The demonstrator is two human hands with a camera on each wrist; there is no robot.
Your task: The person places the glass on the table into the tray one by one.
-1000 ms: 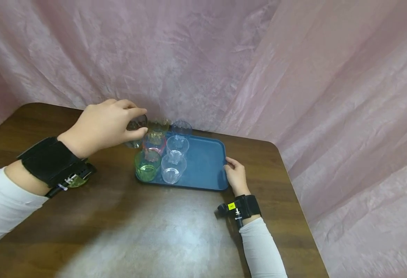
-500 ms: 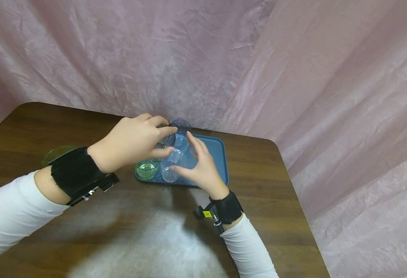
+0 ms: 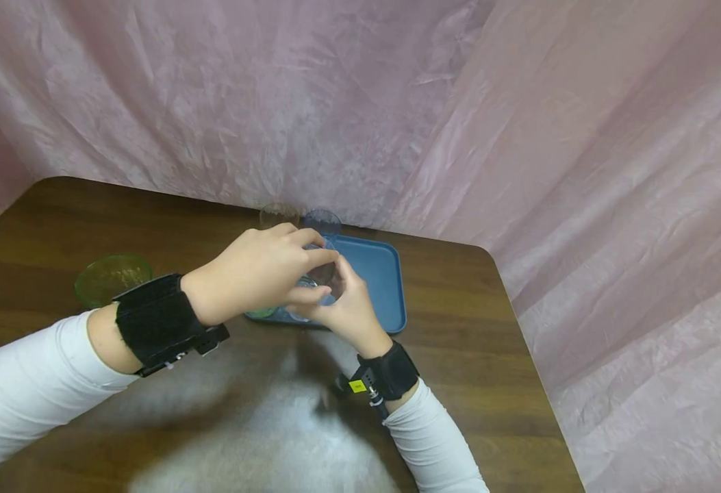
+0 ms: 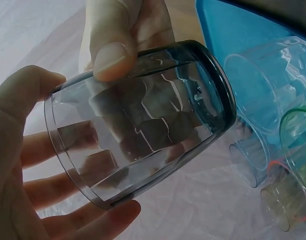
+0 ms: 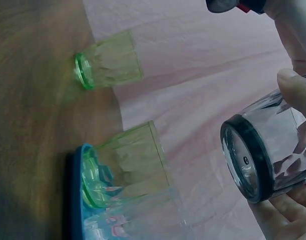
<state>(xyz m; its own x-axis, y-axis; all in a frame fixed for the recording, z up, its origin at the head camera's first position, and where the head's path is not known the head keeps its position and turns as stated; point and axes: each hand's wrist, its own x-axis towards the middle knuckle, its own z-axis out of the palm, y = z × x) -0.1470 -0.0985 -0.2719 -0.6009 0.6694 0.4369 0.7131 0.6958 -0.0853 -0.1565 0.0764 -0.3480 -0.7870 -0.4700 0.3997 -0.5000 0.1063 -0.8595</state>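
Over the blue tray [image 3: 380, 277], both hands hold a grey-tinted clear tumbler [image 4: 142, 115] with a dark base. My left hand [image 3: 261, 270] grips it round the rim, thumb on one side and fingers on the other. Closer to the base, my right hand [image 3: 354, 311] has its thumb against the tumbler's wall. That hand's fingers lie partly hidden behind it. The left wrist view shows the tumbler tilted above other tumblers. On the tray stand a green tumbler [image 5: 132, 160] and a clear tumbler [image 4: 268, 75]; the hands mostly cover them in the head view.
A lone green tumbler [image 3: 112, 279] stands on the wooden table [image 3: 471, 356] left of the tray. Behind the hands are a yellowish tumbler [image 3: 279, 215] and a bluish tumbler [image 3: 323, 220]. A pink curtain [image 3: 360, 103] hangs along the table's back edge.
My left hand has carried the grey tumbler rightward over the tray. My right hand has left the tray's right edge, moved left and taken hold of the tumbler too.
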